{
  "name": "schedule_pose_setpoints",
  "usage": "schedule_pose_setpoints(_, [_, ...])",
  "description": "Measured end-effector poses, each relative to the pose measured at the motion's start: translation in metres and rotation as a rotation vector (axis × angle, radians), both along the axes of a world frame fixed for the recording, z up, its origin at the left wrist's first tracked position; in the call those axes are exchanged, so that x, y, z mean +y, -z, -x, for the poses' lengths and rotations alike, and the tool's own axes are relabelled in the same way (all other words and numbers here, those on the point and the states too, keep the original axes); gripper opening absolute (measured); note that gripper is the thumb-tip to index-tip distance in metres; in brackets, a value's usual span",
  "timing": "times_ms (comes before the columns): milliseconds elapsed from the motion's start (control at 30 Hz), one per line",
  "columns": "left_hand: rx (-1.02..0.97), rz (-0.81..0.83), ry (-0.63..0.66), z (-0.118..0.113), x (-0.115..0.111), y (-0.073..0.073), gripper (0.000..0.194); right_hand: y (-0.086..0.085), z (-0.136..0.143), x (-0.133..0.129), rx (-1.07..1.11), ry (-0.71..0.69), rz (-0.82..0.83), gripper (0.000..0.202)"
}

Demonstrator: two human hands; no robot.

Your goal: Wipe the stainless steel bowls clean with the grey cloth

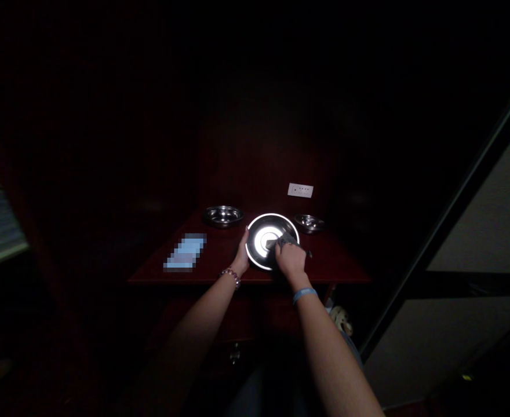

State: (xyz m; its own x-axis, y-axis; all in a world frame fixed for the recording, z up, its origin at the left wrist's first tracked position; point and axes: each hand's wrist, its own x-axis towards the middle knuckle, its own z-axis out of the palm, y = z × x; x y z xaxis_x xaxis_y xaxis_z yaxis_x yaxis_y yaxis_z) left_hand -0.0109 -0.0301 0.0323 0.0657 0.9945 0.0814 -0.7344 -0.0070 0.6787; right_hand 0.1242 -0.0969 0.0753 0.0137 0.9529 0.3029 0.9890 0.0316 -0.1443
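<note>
The right hand (290, 262) pressed a dark cloth (283, 241) against the face of a shiny steel plate (259, 231), fingers curled closed over the cloth, while the left hand (240, 259) gripped the plate's near-left rim with its fingers wrapped around the edge, apparently to steady it against the push of the cloth. The plate lay near the front edge of a dark red wooden table (220, 255), within easy reach of both arms, and caught the only strong light in an otherwise dim room. A beaded bracelet (231, 275) circled the left wrist and a pale blue band (304, 294) the right. Two smaller steel bowls sat farther back, apart from the plate: one (223, 215) behind and to the left, the other (308, 222) just beyond the plate's right rim. A blurred, pale blue rectangular item (185, 252) rested on the table to the left, well clear of the hands, and a white wall socket (300, 190) showed on the panel behind.
</note>
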Motion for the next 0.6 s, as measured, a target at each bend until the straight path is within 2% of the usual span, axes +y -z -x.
schedule_pose_setpoints(67, [0.006, 0.003, 0.003, 0.000, -0.001, -0.001, 0.056, 0.003, 0.000, 0.002, 0.040, 0.048, -0.036, 0.062])
schedule_pose_setpoints(200, [-0.007, 0.015, -0.007, 0.000, 0.000, 0.000, 0.052, 0.017, 0.000, 0.010, 0.108, -0.149, -0.100, 0.054])
schedule_pose_setpoints(300, [-0.008, 0.026, 0.013, 0.001, 0.003, 0.003, 0.050, 0.025, 0.004, 0.014, 0.194, -0.275, -0.043, 0.057])
schedule_pose_setpoints(433, [-0.024, 0.006, 0.005, 0.003, 0.006, 0.006, 0.047, 0.028, 0.015, 0.011, 0.303, -0.451, 0.069, 0.062])
schedule_pose_setpoints(600, [-0.057, -0.028, -0.029, 0.002, 0.006, 0.005, 0.046, 0.029, 0.022, 0.009, 0.338, -0.525, 0.106, 0.064])
